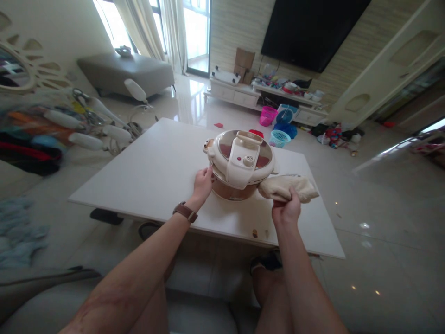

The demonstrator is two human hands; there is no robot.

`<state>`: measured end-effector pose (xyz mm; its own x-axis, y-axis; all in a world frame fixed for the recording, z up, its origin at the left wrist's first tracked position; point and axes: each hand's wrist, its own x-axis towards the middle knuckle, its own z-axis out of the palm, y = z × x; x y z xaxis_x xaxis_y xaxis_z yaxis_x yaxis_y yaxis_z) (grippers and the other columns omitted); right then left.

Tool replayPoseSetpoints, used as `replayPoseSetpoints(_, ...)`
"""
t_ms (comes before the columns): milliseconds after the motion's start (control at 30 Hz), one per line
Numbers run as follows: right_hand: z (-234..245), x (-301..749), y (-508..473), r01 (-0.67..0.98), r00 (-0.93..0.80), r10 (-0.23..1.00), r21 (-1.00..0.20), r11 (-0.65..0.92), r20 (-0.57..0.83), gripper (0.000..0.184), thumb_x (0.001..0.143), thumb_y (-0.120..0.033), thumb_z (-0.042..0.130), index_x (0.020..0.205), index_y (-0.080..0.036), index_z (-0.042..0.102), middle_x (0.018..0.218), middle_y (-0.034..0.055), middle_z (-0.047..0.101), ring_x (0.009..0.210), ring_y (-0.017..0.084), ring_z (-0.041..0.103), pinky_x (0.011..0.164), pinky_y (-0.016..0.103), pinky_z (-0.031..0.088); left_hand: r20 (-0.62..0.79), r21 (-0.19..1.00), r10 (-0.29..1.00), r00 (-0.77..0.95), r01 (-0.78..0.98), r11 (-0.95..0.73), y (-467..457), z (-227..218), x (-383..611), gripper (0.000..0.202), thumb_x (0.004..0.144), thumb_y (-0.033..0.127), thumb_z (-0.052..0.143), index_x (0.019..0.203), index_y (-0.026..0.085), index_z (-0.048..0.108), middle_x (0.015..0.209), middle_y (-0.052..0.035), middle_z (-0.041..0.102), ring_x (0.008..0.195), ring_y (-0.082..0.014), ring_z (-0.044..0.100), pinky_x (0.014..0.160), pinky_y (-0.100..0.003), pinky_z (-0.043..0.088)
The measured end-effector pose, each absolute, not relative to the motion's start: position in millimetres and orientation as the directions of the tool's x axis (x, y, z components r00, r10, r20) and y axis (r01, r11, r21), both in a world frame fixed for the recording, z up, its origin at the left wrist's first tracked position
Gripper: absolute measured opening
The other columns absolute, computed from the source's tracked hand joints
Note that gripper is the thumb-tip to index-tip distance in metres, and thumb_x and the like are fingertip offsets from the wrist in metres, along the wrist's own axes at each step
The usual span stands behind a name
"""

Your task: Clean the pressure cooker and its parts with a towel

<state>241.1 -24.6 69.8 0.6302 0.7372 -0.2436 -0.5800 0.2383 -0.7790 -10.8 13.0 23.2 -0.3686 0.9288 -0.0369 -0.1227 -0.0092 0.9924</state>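
A cream and copper pressure cooker (241,163) stands on the white table (156,171), its lid tilted up toward me. My left hand (202,183), with a brown watch on the wrist, is closed on the left edge of the lid. My right hand (285,208) grips a folded beige cloth (288,187) that lies against the cooker's right side.
Two small crumbs (255,233) lie near the table's front edge. Coloured plastic baskets (280,137) sit on the floor behind the table. A low TV cabinet (243,95) and a grey bench (125,72) stand farther back. Clutter fills the left side.
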Motion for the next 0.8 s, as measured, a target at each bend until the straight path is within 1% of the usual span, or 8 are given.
replayPoseSetpoints(67, 62.1, 231.5, -24.6, -0.439, 0.677, 0.715, -0.876, 0.201, -0.175, 0.041, 0.082, -0.028, 0.074, 0.122, -0.021, 0.070, 0.117, 0.0027, 0.079, 0.110, 0.018, 0.075, 0.087, 0.030, 0.065, -0.035, 0.992, 0.931, -0.363, -0.122, -0.010, 12.6, 23.6, -10.7, 0.049, 0.090, 0.064, 0.063, 0.072, 0.019, 0.062, 0.075, -0.0038, 0.062, 0.074, -0.0178, 0.061, 0.066, -0.028, 0.054)
replayPoseSetpoints(133, 50.8, 214.3, -28.8, -0.278, 0.664, 0.741, -0.953, 0.121, -0.100, 0.042, 0.078, -0.035, 0.079, 0.117, -0.019, 0.073, 0.121, 0.0063, 0.079, 0.120, 0.022, 0.072, 0.098, 0.035, 0.062, -0.034, 0.992, 0.935, -0.354, -0.128, -0.013, 12.3, 23.7, -10.8, 0.051, 0.089, 0.067, 0.063, 0.072, 0.019, 0.061, 0.074, -0.0037, 0.063, 0.073, -0.0177, 0.062, 0.065, -0.029, 0.054)
replayPoseSetpoints(200, 38.1, 191.8, -38.2, -0.138, 0.633, 0.774, -0.987, 0.089, -0.019, 0.041, 0.077, -0.040, 0.081, 0.111, -0.018, 0.076, 0.121, 0.0087, 0.080, 0.126, 0.025, 0.069, 0.110, 0.038, 0.055, -0.027, 0.991, 0.937, -0.348, -0.129, -0.019, 12.1, 23.3, -11.2, 0.052, 0.088, 0.069, 0.064, 0.072, 0.020, 0.061, 0.075, -0.0037, 0.064, 0.072, -0.0175, 0.062, 0.065, -0.029, 0.054)
replayPoseSetpoints(267, 26.5, 168.0, -51.4, -0.075, 0.623, 0.782, -0.994, 0.078, 0.015, 0.037, 0.078, -0.041, 0.078, 0.107, -0.019, 0.077, 0.117, 0.0101, 0.081, 0.126, 0.025, 0.069, 0.113, 0.039, 0.052, -0.023, 0.992, 0.935, -0.354, -0.122, -0.022, 12.3, 22.3, -11.9, 0.052, 0.087, 0.069, 0.064, 0.073, 0.019, 0.062, 0.077, -0.0040, 0.065, 0.072, -0.0173, 0.062, 0.065, -0.029, 0.054)
replayPoseSetpoints(433, 14.2, 137.9, -73.4, -0.018, 0.565, 0.823, -0.996, 0.088, 0.063, 0.028, 0.077, -0.035, 0.074, 0.100, -0.019, 0.077, 0.106, 0.0119, 0.081, 0.125, 0.025, 0.069, 0.111, 0.038, 0.052, -0.027, 0.993, 0.929, -0.368, -0.114, -0.016, 13.4, 19.6, -12.9, 0.052, 0.086, 0.070, 0.064, 0.075, 0.019, 0.063, 0.080, -0.0049, 0.065, 0.073, -0.0173, 0.062, 0.064, -0.028, 0.054)
replayPoseSetpoints(600, 22.8, 174.3, -46.6, 0.036, 0.620, 0.780, -0.996, 0.076, 0.082, 0.034, 0.080, -0.036, 0.074, 0.110, -0.021, 0.075, 0.120, 0.0078, 0.079, 0.129, 0.020, 0.067, 0.114, 0.035, 0.050, -0.048, 0.991, 0.945, -0.324, -0.135, 0.004, 11.0, 21.9, -9.5, 0.056, 0.083, 0.074, 0.065, 0.071, 0.019, 0.061, 0.075, -0.0045, 0.063, 0.073, -0.0180, 0.061, 0.064, -0.029, 0.053)
replayPoseSetpoints(700, 25.2, 203.1, -18.0, -0.034, 0.681, 0.731, -0.996, 0.089, 0.042, 0.042, 0.078, -0.036, 0.077, 0.117, -0.021, 0.073, 0.122, 0.0052, 0.079, 0.123, 0.018, 0.070, 0.104, 0.031, 0.056, -0.063, 0.989, 0.947, -0.314, -0.146, 0.017, 9.5, 23.9, -6.7, 0.057, 0.082, 0.074, 0.067, 0.070, 0.019, 0.061, 0.075, -0.0048, 0.064, 0.073, -0.0181, 0.062, 0.065, -0.029, 0.053)
replayPoseSetpoints(800, 17.1, 213.1, -2.9, -0.138, 0.690, 0.722, -0.988, 0.063, -0.051, 0.034, 0.077, -0.027, 0.076, 0.110, -0.020, 0.073, 0.105, 0.0015, 0.081, 0.106, 0.016, 0.075, 0.085, 0.023, 0.060, -0.083, 0.986, 0.942, -0.324, -0.166, 0.030, 9.6, 24.9, -5.5, 0.055, 0.083, 0.072, 0.068, 0.071, 0.019, 0.062, 0.076, -0.0045, 0.064, 0.074, -0.0179, 0.062, 0.066, -0.029, 0.054)
